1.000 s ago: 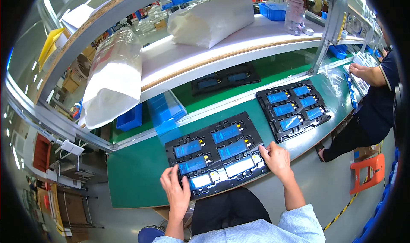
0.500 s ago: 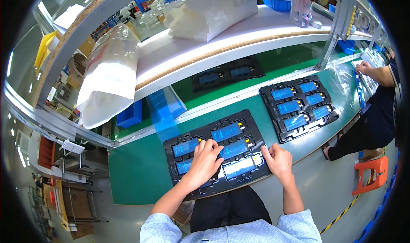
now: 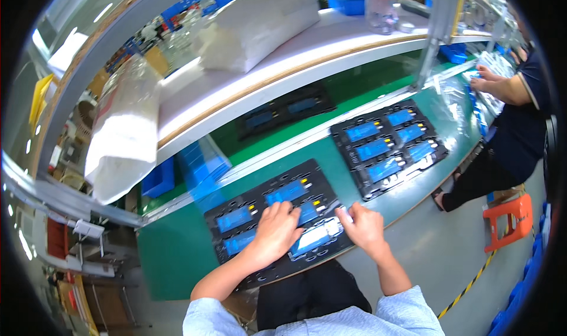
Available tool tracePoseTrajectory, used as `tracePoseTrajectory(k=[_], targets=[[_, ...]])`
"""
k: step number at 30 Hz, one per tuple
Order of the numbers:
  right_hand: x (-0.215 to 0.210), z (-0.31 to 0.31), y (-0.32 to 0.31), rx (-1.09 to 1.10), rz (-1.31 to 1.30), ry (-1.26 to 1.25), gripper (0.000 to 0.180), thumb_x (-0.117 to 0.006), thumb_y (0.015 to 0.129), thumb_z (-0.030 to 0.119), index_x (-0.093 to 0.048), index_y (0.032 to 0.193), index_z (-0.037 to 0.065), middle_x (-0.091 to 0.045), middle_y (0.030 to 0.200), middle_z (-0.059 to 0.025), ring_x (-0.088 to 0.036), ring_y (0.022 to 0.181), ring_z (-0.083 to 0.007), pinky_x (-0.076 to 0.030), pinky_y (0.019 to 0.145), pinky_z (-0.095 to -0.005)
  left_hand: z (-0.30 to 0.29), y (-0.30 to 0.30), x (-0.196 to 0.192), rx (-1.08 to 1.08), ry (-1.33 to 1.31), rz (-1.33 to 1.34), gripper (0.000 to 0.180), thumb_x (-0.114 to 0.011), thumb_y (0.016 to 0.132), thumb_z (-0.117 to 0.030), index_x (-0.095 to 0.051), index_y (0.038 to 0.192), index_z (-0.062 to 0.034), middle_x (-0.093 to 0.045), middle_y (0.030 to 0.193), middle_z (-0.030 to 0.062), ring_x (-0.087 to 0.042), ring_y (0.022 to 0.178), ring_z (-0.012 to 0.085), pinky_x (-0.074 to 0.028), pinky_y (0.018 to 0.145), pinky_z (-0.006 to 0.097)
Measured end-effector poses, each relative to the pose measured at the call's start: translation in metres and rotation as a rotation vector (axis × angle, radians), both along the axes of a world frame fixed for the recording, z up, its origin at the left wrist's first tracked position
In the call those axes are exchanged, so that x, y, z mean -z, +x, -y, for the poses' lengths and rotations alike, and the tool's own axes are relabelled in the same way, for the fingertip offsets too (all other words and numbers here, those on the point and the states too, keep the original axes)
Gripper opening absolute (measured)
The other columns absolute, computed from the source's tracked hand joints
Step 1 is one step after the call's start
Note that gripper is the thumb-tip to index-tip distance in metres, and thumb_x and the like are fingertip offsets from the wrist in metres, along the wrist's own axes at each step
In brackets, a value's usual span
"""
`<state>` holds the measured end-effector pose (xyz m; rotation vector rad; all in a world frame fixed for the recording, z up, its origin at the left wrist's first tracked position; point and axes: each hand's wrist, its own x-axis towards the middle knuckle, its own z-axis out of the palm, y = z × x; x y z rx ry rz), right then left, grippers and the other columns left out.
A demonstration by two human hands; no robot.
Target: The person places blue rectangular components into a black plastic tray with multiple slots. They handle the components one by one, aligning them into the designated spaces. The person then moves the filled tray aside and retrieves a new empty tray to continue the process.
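A black moulded tray (image 3: 319, 169) lies on the green bench in front of me, holding several flat blue battery-like packs with yellow tabs. My left hand (image 3: 275, 234) is over the middle of it, thumb apart from the bent fingers, covering part of the packs; I see nothing held in it. My right hand (image 3: 364, 228) is at the tray's right edge, fingers curled in and thumb towards the shiny pack (image 3: 312, 239) at the near right. What its fingertips pinch, if anything, is too blurred to make out.
A second black tray (image 3: 348, 168) of blue packs sits to the right on the green bench (image 3: 168, 259). Blue translucent sheets (image 3: 204, 164) and a blue bin (image 3: 158, 179) lie behind. A shelf (image 3: 283, 64) overhangs the bench. A co-worker (image 3: 514, 99) stands at right, near an orange stool (image 3: 509, 222).
The whole view has shifted, with the bench and trays now further left in it. Both hands stay at the same tray, and the picture is more blurred.
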<state>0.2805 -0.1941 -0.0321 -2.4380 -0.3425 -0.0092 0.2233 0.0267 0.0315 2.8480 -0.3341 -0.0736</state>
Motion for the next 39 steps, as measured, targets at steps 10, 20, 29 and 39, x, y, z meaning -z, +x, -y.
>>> tracePoseTrajectory(k=[10,20,29,39], targets=[[-0.003,0.004,0.000,-0.048,-0.009,0.016,0.049,-0.058,0.087,0.048,-0.057,0.070,0.002,-0.063,0.064,-0.0192,-0.063,0.061,-0.0396,-0.049,0.055,-0.0493,0.008,0.002,0.001,-0.071,0.066,0.006,0.040,-0.075,0.072,-0.015,-0.065,0.107,0.0024,-0.060,0.103,0.0144,-0.056,0.098,0.0314,-0.045,0.087,0.041],[-0.029,-0.026,0.017,-0.427,0.519,0.131,0.026,-0.071,0.078,0.022,-0.061,0.094,0.005,-0.057,0.097,-0.0084,-0.055,0.094,-0.0257,-0.043,0.084,-0.0378,0.001,-0.008,0.011,0.009,0.062,0.279,0.026,-0.066,0.079,-0.012,-0.066,0.100,0.0032,-0.065,0.094,0.0132,-0.059,0.089,0.0289,-0.044,0.086,0.040],[-0.019,-0.055,0.033,-0.768,0.664,-0.010,0.008,-0.057,0.076,0.010,-0.061,0.082,0.006,-0.053,0.083,-0.0051,-0.051,0.088,-0.0205,-0.040,0.084,-0.0326,-0.014,-0.016,0.009,-0.036,-0.142,0.346,0.024,-0.072,0.076,-0.009,-0.066,0.097,0.0014,-0.067,0.095,0.0128,-0.063,0.088,0.0292,-0.049,0.081,0.038],[-0.016,-0.051,0.031,-0.779,0.604,0.094,0.009,-0.063,0.077,0.012,-0.058,0.082,0.006,-0.053,0.085,-0.0057,-0.052,0.089,-0.0216,-0.040,0.081,-0.0340,-0.048,-0.022,0.006,0.128,-0.331,0.193,0.020,-0.071,0.076,-0.003,-0.069,0.096,0.0005,-0.069,0.097,0.0132,-0.066,0.091,0.0285,-0.052,0.079,0.035]])
